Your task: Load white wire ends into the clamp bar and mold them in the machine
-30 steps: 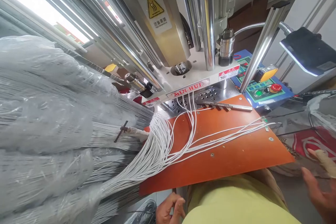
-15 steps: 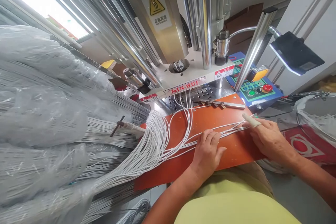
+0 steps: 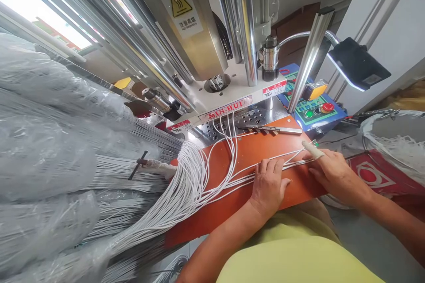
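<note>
My left hand [image 3: 269, 182] lies across several white cables [image 3: 244, 180] on an orange board [image 3: 255, 148], its fingers over them and the thumb held apart. A tiny gold-coloured tip shows by that thumb. My right hand [image 3: 335, 174] is at the cables' right-hand ends, with a pale finger cot [image 3: 313, 149] on its index finger. Its fingers appear closed on the cables, though the thumb side is hidden. A thick bundle of white cables [image 3: 191, 177] spills onto the board from the left. A few strands run up under the press marked MIN-HUI [image 3: 229, 107].
A slim metal bar [image 3: 274, 129] with small gold parts lies at the board's back edge. To the right are a blue control box [image 3: 320, 115] with buttons and a black lamp [image 3: 360, 64]. Plastic-wrapped cable bundles [image 3: 59, 150] fill the left. A bin with white scraps [image 3: 398, 141] stands right.
My left hand has slid right along the cables, closer to my right hand. The right hand stays at the cable ends. The whole view has shifted slightly.
</note>
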`<state>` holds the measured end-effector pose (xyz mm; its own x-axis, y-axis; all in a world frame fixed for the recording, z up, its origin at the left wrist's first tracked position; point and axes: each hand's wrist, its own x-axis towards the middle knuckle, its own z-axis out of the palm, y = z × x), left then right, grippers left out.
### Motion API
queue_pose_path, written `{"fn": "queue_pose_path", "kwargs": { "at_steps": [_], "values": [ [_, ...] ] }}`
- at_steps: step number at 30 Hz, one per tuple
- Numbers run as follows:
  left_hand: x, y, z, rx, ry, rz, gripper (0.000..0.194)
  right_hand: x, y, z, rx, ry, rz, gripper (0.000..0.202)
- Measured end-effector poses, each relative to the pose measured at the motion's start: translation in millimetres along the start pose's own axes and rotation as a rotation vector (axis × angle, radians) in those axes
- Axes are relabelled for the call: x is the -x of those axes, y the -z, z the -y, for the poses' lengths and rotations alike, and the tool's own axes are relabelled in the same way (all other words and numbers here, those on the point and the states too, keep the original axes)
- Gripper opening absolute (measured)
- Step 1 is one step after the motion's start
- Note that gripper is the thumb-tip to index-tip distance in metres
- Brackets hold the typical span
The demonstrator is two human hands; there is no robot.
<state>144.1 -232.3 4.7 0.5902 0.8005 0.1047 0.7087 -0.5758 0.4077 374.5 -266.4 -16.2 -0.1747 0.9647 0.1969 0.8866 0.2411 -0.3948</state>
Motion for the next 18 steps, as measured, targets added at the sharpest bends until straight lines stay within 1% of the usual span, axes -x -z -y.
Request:
{"fn": "queue_pose_path", "kwargs": {
  "at_steps": [2, 3, 5, 7, 8, 10, 12, 13, 15, 18],
  "values": [
    [-2.2, 0.4, -0.3, -0.011, 0.007, 0.002, 0.049, 3.8, -0.7, -3.5, 0.005, 0.0, 0.016, 0.067],
    [-3.4, 0.4, -0.9, -0.022, 0.012, 0.012, 0.043, 5.7, -0.4, -4.8, 0.005, 0.012, 0.023, 0.067],
    [-4.9, -1.0, -3.7, -0.068, 0.01, 0.048, 0.026, 9.1, 1.8, -5.4, -0.002, 0.047, 0.04, 0.067],
    [-3.3, -5.4, -8.6, -0.167, -0.002, 0.071, 0.008, 11.0, 4.6, -2.3, -0.015, 0.091, 0.04, 0.066],
    [-1.0, -8.6, -11.4, -0.231, -0.012, 0.066, 0.003, 11.4, 5.5, 0.5, -0.017, 0.118, 0.029, 0.066],
    [5.4, -15.5, -16.5, -0.336, -0.041, 0.024, 0.011, 11.5, 4.6, 7.8, 0.009, 0.196, 0.009, 0.065],
    [12.0, -20.5, -19.0, -0.347, -0.073, -0.018, 0.016, 11.5, -0.1, 14.2, 0.064, 0.301, 0.005, 0.064],
    [14.6, -21.4, -18.7, -0.313, -0.082, -0.023, 0.016, 11.6, -3.4, 16.1, 0.095, 0.344, 0.01, 0.063],
    [18.0, -19.2, -15.4, -0.19, -0.071, 0.014, 0.013, 12.0, -10.8, 16.3, 0.134, 0.39, 0.024, 0.061],
    [21.2, -10.0, -6.9, -0.031, -0.047, 0.084, 0.01, 12.5, -20.3, 10.1, 0.15, 0.409, 0.022, 0.061]
  ]
}}
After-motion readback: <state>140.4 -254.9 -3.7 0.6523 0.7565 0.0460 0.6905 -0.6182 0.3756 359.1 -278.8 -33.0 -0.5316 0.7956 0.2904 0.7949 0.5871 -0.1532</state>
